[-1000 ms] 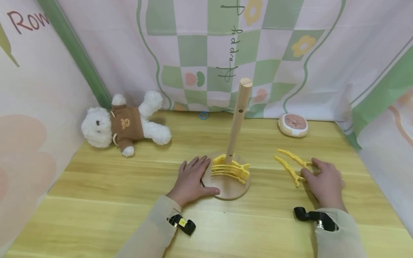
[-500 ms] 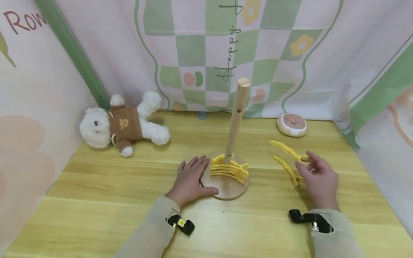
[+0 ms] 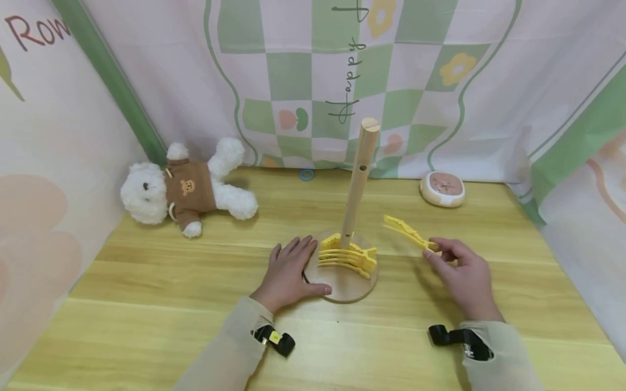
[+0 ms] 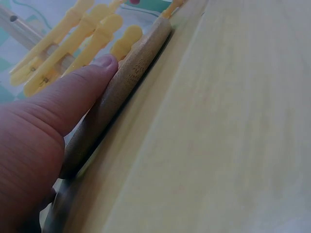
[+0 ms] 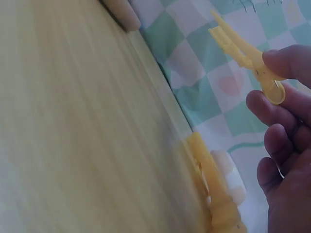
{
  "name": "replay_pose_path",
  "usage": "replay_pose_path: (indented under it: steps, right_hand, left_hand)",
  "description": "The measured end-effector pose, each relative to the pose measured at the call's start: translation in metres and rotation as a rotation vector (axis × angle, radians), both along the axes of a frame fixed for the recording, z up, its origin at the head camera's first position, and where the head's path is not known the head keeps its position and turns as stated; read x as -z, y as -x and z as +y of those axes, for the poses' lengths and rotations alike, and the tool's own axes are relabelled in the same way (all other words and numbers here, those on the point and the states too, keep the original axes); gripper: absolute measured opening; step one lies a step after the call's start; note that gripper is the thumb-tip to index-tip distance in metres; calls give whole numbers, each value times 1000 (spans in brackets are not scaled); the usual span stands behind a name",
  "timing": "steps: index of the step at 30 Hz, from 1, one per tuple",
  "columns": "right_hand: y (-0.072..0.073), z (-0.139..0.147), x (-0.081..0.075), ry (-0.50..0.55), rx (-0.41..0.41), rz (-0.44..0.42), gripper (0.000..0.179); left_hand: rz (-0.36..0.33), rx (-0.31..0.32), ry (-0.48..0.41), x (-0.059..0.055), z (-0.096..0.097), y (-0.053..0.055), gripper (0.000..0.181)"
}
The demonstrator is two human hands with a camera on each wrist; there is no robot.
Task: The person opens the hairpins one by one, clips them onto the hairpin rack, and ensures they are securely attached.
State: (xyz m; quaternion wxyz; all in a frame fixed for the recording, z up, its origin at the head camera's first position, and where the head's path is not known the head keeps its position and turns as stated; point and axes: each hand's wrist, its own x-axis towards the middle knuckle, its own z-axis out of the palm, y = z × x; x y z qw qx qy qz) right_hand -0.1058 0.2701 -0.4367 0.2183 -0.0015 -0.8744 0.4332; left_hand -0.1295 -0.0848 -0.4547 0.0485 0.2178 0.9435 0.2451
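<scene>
My right hand (image 3: pixel 467 277) pinches a yellow hair clip (image 3: pixel 403 231) by its rear end between thumb and fingers, held over the table to the right of the stand. In the right wrist view the clip's long jaws (image 5: pixel 235 48) point away from the hand, slightly apart. My left hand (image 3: pixel 288 274) rests at the left edge of a round wooden base (image 3: pixel 342 290), fingers spread, thumb (image 4: pixel 97 68) on its rim. From that base rises a wooden post (image 3: pixel 359 184), with several yellow hair clips (image 3: pixel 347 258) gathered round its foot. Another yellow clip (image 5: pixel 209 179) lies on the table, hidden by my right hand in the head view.
A white plush bear (image 3: pixel 191 187) in a brown top lies at the back left. A small blue ring (image 3: pixel 306 175) lies near the curtain (image 3: pixel 288 76). At the back right sits a rounded white device (image 3: pixel 442 189) with a pink face. Fabric walls border the wooden table (image 3: pixel 161 293).
My right hand has lifted one of two clips off the table and carried it left towards the post. My left hand stays at the base.
</scene>
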Motion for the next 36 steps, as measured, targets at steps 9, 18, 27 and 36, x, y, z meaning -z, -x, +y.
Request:
replay_pose_path:
  steps: [9, 18, 27, 36]
  right_hand:
    - [-9, -25, -12, 21, -144, 8, 23]
    - [-14, -43, -19, 14, -232, 8, 23]
    - [-20, -54, -27, -62, -266, 7, 31]
    - [-16, -57, -31, -127, -293, -8, 30]
  left_hand:
    - [-6, -4, -4, -5, -2, -2, 111]
    - [-9, -10, -2, -5, -4, -2, 112]
    - [-3, 2, 4, -2, -1, -1, 112]
    - [-1, -6, 6, -1, 1, -1, 111]
